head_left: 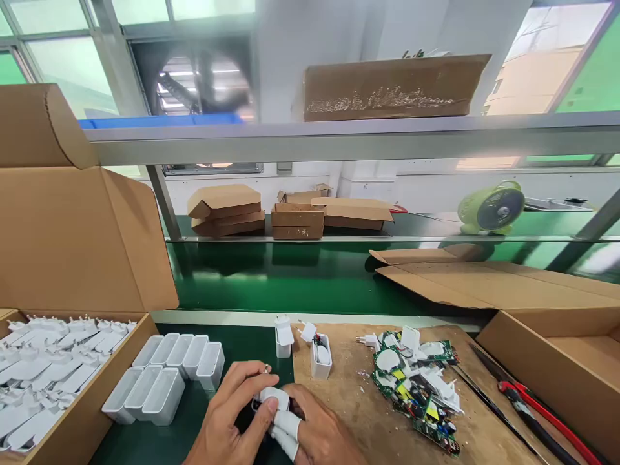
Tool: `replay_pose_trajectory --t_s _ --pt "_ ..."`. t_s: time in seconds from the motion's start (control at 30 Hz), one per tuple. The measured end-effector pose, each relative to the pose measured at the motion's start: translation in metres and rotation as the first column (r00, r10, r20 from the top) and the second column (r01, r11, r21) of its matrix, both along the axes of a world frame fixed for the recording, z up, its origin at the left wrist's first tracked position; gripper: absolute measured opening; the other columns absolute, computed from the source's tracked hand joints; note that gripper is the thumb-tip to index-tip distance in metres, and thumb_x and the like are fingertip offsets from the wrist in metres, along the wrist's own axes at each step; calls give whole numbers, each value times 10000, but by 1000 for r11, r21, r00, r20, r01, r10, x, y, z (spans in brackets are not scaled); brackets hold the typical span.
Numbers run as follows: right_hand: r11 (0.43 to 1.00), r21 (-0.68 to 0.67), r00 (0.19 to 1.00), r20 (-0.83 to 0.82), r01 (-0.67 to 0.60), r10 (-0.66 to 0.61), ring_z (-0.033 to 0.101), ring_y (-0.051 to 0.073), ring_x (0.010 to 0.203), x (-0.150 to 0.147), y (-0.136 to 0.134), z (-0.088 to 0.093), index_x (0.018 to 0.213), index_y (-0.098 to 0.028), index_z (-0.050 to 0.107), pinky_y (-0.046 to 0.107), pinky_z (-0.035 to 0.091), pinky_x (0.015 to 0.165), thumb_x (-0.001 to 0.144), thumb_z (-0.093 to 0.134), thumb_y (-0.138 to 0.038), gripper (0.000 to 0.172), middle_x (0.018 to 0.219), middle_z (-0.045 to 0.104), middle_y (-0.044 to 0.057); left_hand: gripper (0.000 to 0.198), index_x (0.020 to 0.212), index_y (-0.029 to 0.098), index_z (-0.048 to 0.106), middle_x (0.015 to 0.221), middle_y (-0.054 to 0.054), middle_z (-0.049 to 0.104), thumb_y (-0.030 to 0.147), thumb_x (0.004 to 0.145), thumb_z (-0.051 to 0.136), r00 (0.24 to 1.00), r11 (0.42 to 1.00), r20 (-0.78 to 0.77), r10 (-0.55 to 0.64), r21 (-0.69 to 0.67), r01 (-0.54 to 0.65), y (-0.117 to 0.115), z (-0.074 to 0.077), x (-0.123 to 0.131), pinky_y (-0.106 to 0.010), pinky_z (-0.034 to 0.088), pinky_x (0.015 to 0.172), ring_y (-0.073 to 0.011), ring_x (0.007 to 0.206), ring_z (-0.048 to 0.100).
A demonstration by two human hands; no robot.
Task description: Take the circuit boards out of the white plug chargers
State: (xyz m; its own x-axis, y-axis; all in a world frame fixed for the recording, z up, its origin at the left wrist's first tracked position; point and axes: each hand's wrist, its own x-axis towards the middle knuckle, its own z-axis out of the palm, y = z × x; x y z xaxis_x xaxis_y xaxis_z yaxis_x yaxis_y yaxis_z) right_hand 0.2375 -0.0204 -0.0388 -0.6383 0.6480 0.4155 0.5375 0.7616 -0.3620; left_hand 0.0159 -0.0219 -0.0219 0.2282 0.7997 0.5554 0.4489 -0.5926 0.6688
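Note:
Both my hands meet at the bottom centre over the green mat. My left hand [232,413] curls its fingers round a small white charger housing [272,395] with metal prongs showing at its top. My right hand [314,433], with white cots on its fingertips, pinches the same housing from the right. Just beyond the hands stand two open white housings [320,355] and a loose plug cap [308,331]. A heap of green circuit boards and white plug parts [419,381] lies to the right on the brown board [349,400].
An open carton [62,387] full of white plug parts sits at the left, with rows of empty white shells [165,378] beside it. Red-handled cutters [537,413] and another carton [566,361] are at the right. Flat cardboard, boxes and a green fan [491,208] lie beyond the green conveyor belt.

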Motion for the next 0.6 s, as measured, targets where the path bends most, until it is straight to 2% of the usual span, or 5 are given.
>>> replay_pose_trajectory --t_s 0.1,0.17,0.23,0.33,0.6 --pt "998 32 997 -46 63 -61 707 272 1194 1 -2 -1 1406 -170 613 345 584 1064 936 602 -107 475 1502 585 197 157 1111 249 701 1184 -101 713 308 1054 568 994 994 57 93 -71 -89 -1 -1 3 -326 598 948 -229 1109 711" --pt "990 -27 985 -99 141 -143 686 273 1254 1 -5 5 1507 -196 513 336 555 1106 975 664 -201 554 1541 565 172 191 1078 240 668 1095 -81 706 377 1064 534 979 971 104 178 -179 -158 -3 1 3 -317 597 853 -213 959 713" --pt "986 -98 983 -111 133 -144 694 247 1233 -1 -8 13 1492 -257 525 309 555 1095 986 674 -214 529 1453 640 107 247 1079 243 651 1008 -49 689 447 1066 513 963 942 136 231 -279 -187 -5 4 4 -299 574 756 -188 814 678" --pt "990 -142 998 -60 17 -26 731 212 1075 -3 -5 22 1374 -289 626 286 598 989 988 600 -129 418 1259 710 67 309 1069 242 657 949 -33 680 497 1066 482 962 921 160 222 -357 -154 -5 8 5 -291 552 718 -181 746 644" --pt "995 -99 998 64 -9 15 707 234 969 -3 1 23 1302 -236 648 315 613 869 958 535 -114 383 1196 695 104 386 1124 243 668 947 -36 710 561 1060 458 962 896 163 219 -424 -132 -4 7 7 -318 548 782 -200 778 660"
